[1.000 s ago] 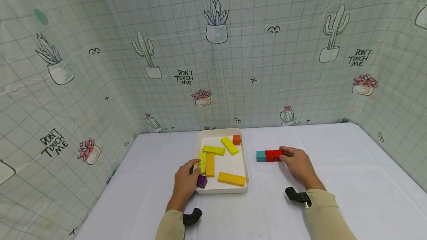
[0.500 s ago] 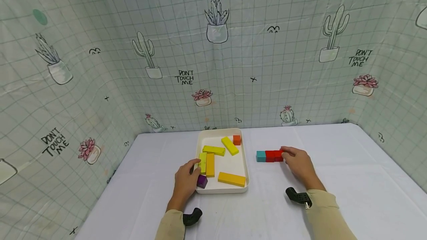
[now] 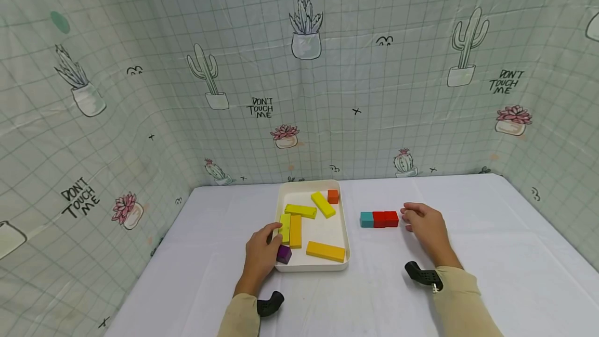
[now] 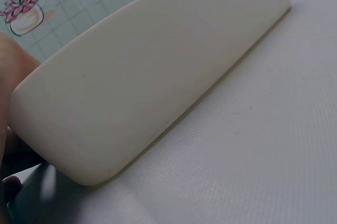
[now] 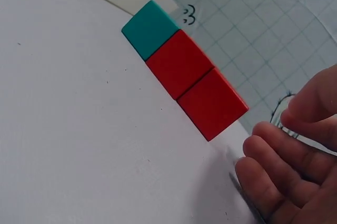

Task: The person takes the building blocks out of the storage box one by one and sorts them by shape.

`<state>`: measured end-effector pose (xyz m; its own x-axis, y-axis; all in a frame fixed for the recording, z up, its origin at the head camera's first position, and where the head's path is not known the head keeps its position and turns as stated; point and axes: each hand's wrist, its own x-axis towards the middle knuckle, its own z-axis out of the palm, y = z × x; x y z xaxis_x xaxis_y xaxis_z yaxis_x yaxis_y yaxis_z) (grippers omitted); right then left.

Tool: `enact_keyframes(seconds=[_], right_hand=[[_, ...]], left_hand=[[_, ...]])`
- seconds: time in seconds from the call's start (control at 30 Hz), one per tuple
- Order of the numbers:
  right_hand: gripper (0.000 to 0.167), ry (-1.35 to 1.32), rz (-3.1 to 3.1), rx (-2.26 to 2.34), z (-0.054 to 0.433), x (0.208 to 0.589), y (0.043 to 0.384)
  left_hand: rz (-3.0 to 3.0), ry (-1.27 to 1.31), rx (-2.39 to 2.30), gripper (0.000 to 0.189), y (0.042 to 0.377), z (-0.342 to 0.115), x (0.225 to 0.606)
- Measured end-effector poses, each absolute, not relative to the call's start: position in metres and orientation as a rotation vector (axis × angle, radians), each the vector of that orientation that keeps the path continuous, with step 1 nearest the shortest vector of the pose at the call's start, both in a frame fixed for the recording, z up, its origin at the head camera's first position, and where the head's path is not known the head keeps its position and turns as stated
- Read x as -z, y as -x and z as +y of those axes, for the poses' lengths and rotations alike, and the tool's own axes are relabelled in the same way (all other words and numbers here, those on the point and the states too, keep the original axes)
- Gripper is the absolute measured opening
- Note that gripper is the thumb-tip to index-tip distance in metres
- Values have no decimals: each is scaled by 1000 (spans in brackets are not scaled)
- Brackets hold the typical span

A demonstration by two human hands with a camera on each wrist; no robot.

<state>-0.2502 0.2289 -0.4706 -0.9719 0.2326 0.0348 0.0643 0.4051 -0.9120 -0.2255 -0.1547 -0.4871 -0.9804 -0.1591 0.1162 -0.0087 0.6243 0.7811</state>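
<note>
Pale green gridded cloth [image 3: 355,77] walls us in on three sides, creased, printed with potted cacti [image 3: 463,51], succulents and "DON'T TOUCH ME" lettering [image 3: 505,81]. Below it we have a white table [image 3: 374,295], finely woven close up, lightly wrinkled, a few dark specks showing in the right wrist view.

Row of three cubes lies on the table, right of the tray: teal cube [image 3: 367,219] at the tray end, middle red cube [image 3: 379,219], then end red cube [image 3: 391,219]. We note flat, even colour, crisp edges, a light sheen; faces touch, with thin dark seams between.

Right hand [image 3: 428,230] hangs just beside the end red cube, apart from it; fingers loosely bent, nothing held. Left hand [image 3: 259,256] grips the left wall of the tray, fingers bent over the rim.

Tray [image 3: 320,230]: off-white, shallow, rounded corners. Inside we count an orange-red cube [image 3: 333,196] in the far right corner, a slanted yellow block [image 3: 323,204] near it, a crosswise lime block [image 3: 301,211], an upright-lying lime block [image 3: 285,230] along the left wall, an amber block [image 3: 296,232] alongside, a second amber block [image 3: 326,251] toward the near right, and a purple cube [image 3: 284,254] near left, by the thumb.

Tan sleeves [image 3: 463,300] on both arms; black fitting [image 3: 270,304] at each wrist.
</note>
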Motion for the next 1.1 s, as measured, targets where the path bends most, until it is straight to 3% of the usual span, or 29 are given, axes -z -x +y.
enact_keyframes(seconds=[1.1], right_hand=[[44, 102, -2415, -1820, 207, 449, 244]], left_hand=[[-2662, -134, 1288, 34, 224, -154, 484]])
